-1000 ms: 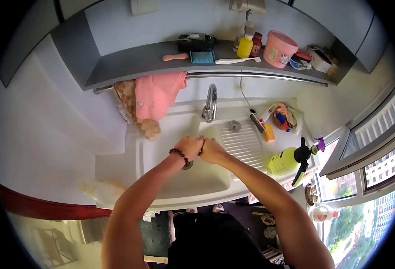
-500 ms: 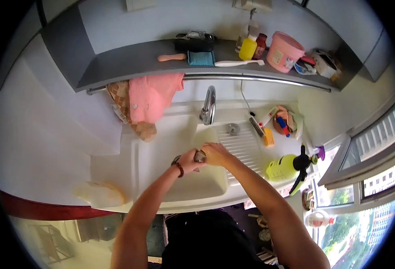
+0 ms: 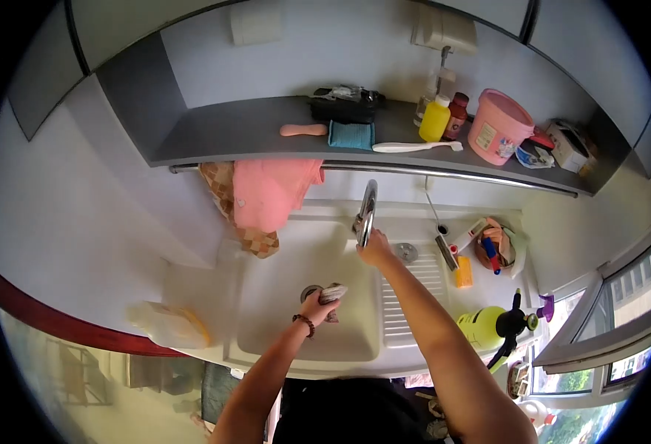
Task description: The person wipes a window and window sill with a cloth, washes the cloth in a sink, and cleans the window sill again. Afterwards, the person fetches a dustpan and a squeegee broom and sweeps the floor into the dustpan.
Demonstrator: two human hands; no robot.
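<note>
Over the white sink basin (image 3: 266,325), my left hand (image 3: 314,308) is closed around a crumpled greyish cloth (image 3: 332,293). A darker end of the cloth hangs below my fingers, above the round drain (image 3: 308,291). My right hand (image 3: 374,249) reaches to the chrome faucet (image 3: 370,201) at the back of the sink. Its fingers are closed at the faucet's base, partly hidden by the spout. I cannot make out any water flowing.
Right of the basin are a ribbed drainboard (image 3: 413,300), an orange sponge (image 3: 464,272), a brush (image 3: 446,251) and a yellow-green spray bottle (image 3: 481,325). A pink towel (image 3: 270,196) hangs from the rail under the grey shelf (image 3: 244,129). A pink bucket (image 3: 497,129) stands above.
My hands were together on the cloth over the basin. My right hand has let go and moved up to the faucet; my left hand keeps the cloth. The view has tilted upward.
</note>
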